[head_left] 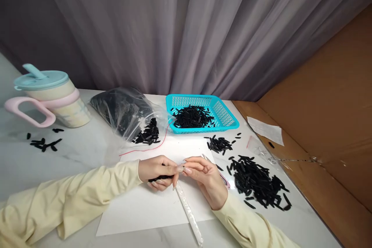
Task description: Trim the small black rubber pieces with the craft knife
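Note:
My left hand (157, 171) rests on a white sheet (145, 207) and is closed around a small bunch of black slender pieces (160, 178). My right hand (205, 176) meets it fingertip to fingertip and holds a thin metal tool (207, 158) with a pink end. A long white strip (188, 215) runs from between the hands toward the table's front edge. Both arms wear pale yellow sleeves.
A heap of black pieces (258, 182) lies right of my right hand, a smaller cluster (219, 144) behind it. A turquoise basket (229, 118) and a clear plastic bag (124, 110) hold more. A pastel lidded cup (55, 99) stands far left; cardboard (328, 124) walls the right side.

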### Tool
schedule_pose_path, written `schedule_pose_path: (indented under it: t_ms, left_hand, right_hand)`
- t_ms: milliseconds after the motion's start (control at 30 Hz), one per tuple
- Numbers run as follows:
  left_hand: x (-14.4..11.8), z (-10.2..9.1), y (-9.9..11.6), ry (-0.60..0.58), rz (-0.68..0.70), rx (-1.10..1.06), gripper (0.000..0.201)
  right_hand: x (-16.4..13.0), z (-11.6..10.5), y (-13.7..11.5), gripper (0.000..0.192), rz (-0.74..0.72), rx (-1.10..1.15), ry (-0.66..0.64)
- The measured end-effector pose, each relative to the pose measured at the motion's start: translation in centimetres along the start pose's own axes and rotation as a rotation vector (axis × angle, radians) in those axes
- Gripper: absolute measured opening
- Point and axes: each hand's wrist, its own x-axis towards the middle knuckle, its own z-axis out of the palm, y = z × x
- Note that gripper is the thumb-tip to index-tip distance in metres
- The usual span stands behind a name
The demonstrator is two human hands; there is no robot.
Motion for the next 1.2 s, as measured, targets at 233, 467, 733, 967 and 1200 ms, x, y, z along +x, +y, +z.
schedule_pose_path:
  t_ms: [233, 467, 733, 967, 1200]
  left_hand:
    - [-0.3, 0.0, 0.0, -0.018, 0.032, 0.014, 0.047]
    - [-0.4, 0.5, 0.3, -0.023, 0.071, 0.088, 0.044]
    - [-0.5, 0.3, 0.2, -0.046, 0.07, 0.046, 0.05]
    - [-0.6, 0.3, 0.1, -0.053, 0.088, 0.025, 0.05]
    - [-0.9, 0.6, 0.3, -0.022, 0.071, 0.058, 0.048]
  right_hand:
    - [-0.7, 0.2, 0.3, 0.017, -0.248, -0.254, -0.018]
    - [-1.5, 0.3, 0.6, 0.01, -0.629, -0.781, -0.072]
    - [-1.5, 0.2, 0.5, 0.023, -0.865, -0.872, -0.13]
    - [-1.4, 0.1, 0.6, 0.022, -0.872, -0.878, -0.153]
    - [-1.4, 0.2, 0.3, 0.021, -0.901, -0.916, -0.163]
